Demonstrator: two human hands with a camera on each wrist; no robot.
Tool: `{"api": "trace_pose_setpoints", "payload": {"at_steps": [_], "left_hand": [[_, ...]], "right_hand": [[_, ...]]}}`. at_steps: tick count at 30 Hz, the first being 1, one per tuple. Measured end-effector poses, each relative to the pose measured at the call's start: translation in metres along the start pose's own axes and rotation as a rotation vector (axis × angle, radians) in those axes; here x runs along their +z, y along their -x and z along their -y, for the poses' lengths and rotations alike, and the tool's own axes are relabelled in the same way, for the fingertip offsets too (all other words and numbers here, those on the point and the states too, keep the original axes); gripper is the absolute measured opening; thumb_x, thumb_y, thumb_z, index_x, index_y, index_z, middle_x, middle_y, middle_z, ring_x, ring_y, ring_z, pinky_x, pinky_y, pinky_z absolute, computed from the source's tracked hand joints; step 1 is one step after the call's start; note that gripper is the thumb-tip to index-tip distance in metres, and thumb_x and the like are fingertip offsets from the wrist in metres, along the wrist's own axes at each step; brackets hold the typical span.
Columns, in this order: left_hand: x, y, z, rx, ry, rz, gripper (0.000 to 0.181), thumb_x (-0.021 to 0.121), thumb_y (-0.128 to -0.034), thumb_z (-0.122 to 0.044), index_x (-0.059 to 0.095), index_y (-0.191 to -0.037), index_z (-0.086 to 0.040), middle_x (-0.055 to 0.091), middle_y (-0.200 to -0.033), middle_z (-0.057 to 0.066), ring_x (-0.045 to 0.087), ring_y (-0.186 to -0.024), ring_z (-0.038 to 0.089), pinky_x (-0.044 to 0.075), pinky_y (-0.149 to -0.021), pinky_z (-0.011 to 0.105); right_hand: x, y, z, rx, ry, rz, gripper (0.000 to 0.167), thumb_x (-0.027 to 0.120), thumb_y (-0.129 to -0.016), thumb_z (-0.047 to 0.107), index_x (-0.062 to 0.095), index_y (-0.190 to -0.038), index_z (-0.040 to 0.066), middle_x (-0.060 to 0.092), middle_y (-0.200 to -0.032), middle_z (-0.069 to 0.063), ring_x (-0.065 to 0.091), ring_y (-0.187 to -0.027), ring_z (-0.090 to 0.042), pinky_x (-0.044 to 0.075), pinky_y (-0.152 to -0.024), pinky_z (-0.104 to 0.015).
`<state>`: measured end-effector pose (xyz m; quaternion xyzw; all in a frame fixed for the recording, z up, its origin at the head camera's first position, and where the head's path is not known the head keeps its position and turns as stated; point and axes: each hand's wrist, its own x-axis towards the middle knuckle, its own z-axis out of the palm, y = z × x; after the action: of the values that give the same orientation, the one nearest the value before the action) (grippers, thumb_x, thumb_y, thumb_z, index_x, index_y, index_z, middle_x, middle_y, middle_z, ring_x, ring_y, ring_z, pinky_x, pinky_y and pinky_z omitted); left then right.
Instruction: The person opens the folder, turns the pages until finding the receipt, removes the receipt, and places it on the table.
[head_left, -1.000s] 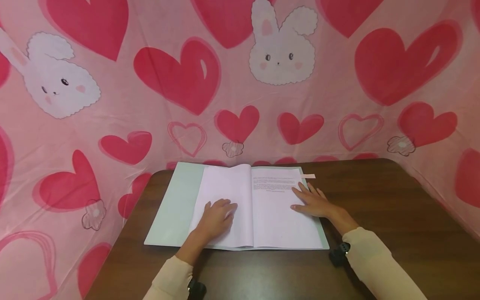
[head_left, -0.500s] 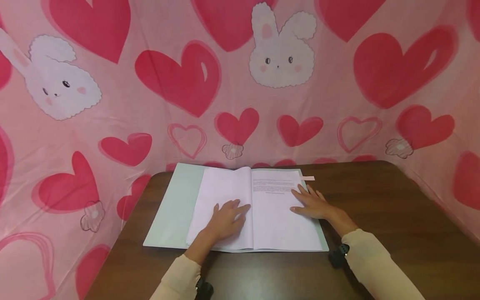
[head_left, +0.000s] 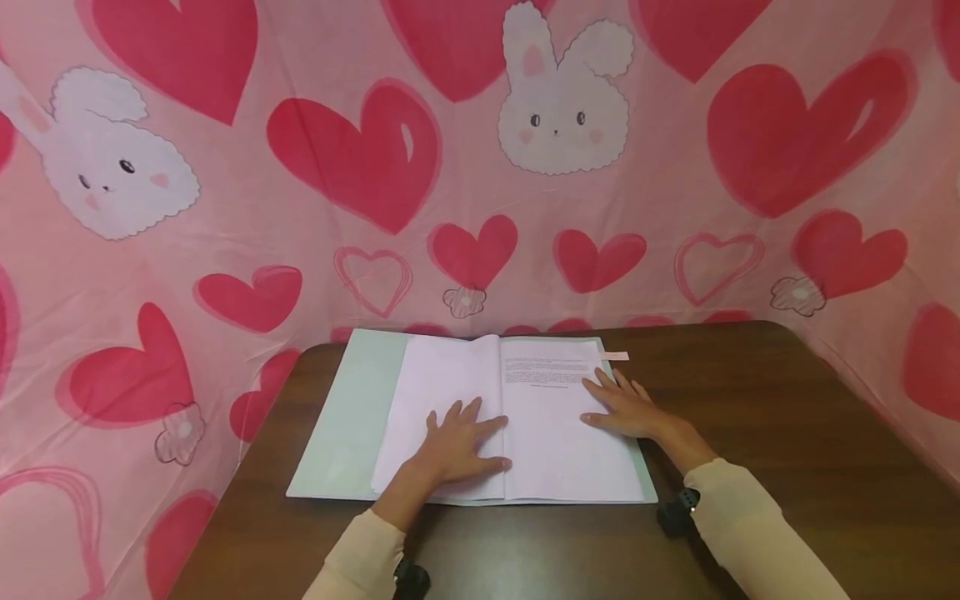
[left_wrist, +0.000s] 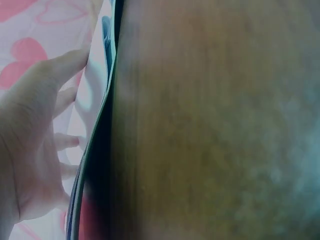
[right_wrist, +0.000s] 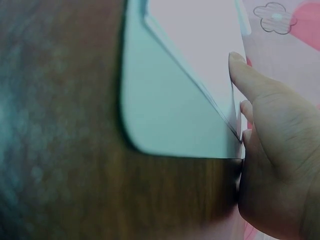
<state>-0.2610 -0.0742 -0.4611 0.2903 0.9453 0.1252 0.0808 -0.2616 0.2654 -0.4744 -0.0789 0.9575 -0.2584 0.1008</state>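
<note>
A pale green folder (head_left: pixel 333 450) lies spread open on the table, with white sheets inside. The left sheet (head_left: pixel 420 367) is blank, and a few lines of print run across the upper part of the right sheet (head_left: pixel 562 467). With fingers spread, my left hand (head_left: pixel 457 446) rests on the left sheet, its thumb and index fingertip at the centre fold. My right hand (head_left: pixel 626 408) lies with straight fingers over the right sheet's outer edge. In the right wrist view the thumb (right_wrist: pixel 242 70) is on the paper, beside the folder's rounded corner (right_wrist: pixel 165 120).
A small pink tab (head_left: pixel 616 356) sticks out past the folder's upper right edge. The dark wooden table (head_left: pixel 787 400) extends around the folder. Behind it hangs a pink cloth (head_left: pixel 660 183) printed with hearts and rabbits.
My left hand has slid right across the left sheet to the centre fold, and its fingers and thumb have spread. The right hand has stayed in place.
</note>
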Motion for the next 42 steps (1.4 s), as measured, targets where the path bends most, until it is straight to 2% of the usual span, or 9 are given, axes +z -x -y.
{"api": "trace_pose_setpoints", "payload": {"at_steps": [8,11,14,16,20,24,31,36,42], "left_hand": [[0.001,0.002,0.006,-0.018,0.06,0.035,0.085,0.063,-0.0773,-0.077,0.044,-0.152,-0.042,0.027,-0.17,0.011,0.019,-0.157,0.046,0.012,-0.116,0.081],[0.003,0.002,0.005,-0.016,0.059,0.04,0.085,0.064,-0.0772,-0.077,0.043,-0.153,-0.043,0.026,-0.17,0.011,0.018,-0.157,0.046,0.011,-0.116,0.081],[0.003,0.001,0.005,-0.019,0.052,0.033,0.085,0.064,-0.0772,-0.077,0.042,-0.153,-0.043,0.026,-0.17,0.01,0.018,-0.158,0.045,0.011,-0.116,0.081],[0.003,0.001,0.006,-0.022,0.045,0.026,0.085,0.064,-0.0775,-0.076,0.042,-0.153,-0.043,0.027,-0.17,0.01,0.018,-0.158,0.045,0.012,-0.116,0.081],[0.005,0.001,0.007,-0.019,0.046,0.021,0.085,0.063,-0.0781,-0.076,0.041,-0.153,-0.044,0.026,-0.17,0.009,0.018,-0.158,0.045,0.012,-0.116,0.081],[0.007,0.002,0.005,-0.022,0.047,0.029,0.085,0.061,-0.0791,-0.078,0.04,-0.154,-0.045,0.025,-0.171,0.008,0.016,-0.159,0.044,0.011,-0.116,0.08],[0.01,0.001,0.004,-0.013,0.016,0.033,0.083,0.058,-0.0811,-0.079,0.037,-0.154,-0.046,0.023,-0.171,0.007,0.016,-0.159,0.044,0.013,-0.116,0.08],[0.01,0.002,0.003,-0.023,0.015,0.04,0.083,0.059,-0.0813,-0.078,0.035,-0.155,-0.047,0.022,-0.172,0.007,0.015,-0.159,0.044,0.012,-0.117,0.079],[0.01,0.002,0.003,-0.039,0.023,0.039,0.084,0.058,-0.0807,-0.079,0.034,-0.155,-0.048,0.02,-0.172,0.005,0.013,-0.16,0.043,0.01,-0.118,0.079]], "right_hand": [[-0.001,-0.003,0.001,-0.017,0.012,-0.001,0.091,0.061,-0.091,0.059,0.029,-0.16,0.011,0.013,-0.169,-0.026,-0.001,-0.154,-0.056,-0.003,-0.12,-0.074],[-0.006,-0.004,0.003,-0.044,0.071,-0.042,0.083,0.064,-0.092,0.052,0.039,-0.156,0.006,0.024,-0.165,-0.029,0.014,-0.151,-0.059,0.012,-0.116,-0.078],[-0.013,-0.013,0.007,-0.069,0.131,-0.117,0.066,0.066,-0.093,0.042,0.054,-0.145,0.003,0.042,-0.156,-0.03,0.034,-0.144,-0.058,0.029,-0.106,-0.079],[-0.019,-0.021,0.009,-0.079,0.142,-0.162,0.055,0.067,-0.094,0.035,0.061,-0.137,0.002,0.052,-0.148,-0.029,0.044,-0.138,-0.054,0.036,-0.103,-0.077],[-0.029,-0.039,0.005,-0.1,0.097,-0.216,0.043,0.069,-0.094,0.024,0.066,-0.127,-0.003,0.064,-0.134,-0.028,0.055,-0.127,-0.05,0.043,-0.106,-0.069],[-0.036,-0.055,-0.003,-0.117,0.021,-0.229,0.045,0.068,-0.094,0.017,0.063,-0.129,-0.01,0.062,-0.129,-0.034,0.057,-0.122,-0.051,0.045,-0.107,-0.063],[-0.041,-0.073,-0.021,-0.068,-0.114,-0.244,0.052,0.068,-0.095,0.015,0.054,-0.133,-0.018,0.057,-0.127,-0.039,0.056,-0.116,-0.05,0.047,-0.104,-0.062],[-0.042,-0.081,-0.024,-0.042,-0.074,-0.218,0.063,0.068,-0.096,0.021,0.045,-0.14,-0.019,0.048,-0.123,-0.036,0.052,-0.108,-0.046,0.045,-0.102,-0.062],[-0.041,-0.087,-0.02,0.042,-0.049,-0.194,0.066,0.069,-0.096,0.024,0.044,-0.144,-0.014,0.041,-0.137,-0.036,0.047,-0.119,-0.05,0.04,-0.112,-0.066]]}}
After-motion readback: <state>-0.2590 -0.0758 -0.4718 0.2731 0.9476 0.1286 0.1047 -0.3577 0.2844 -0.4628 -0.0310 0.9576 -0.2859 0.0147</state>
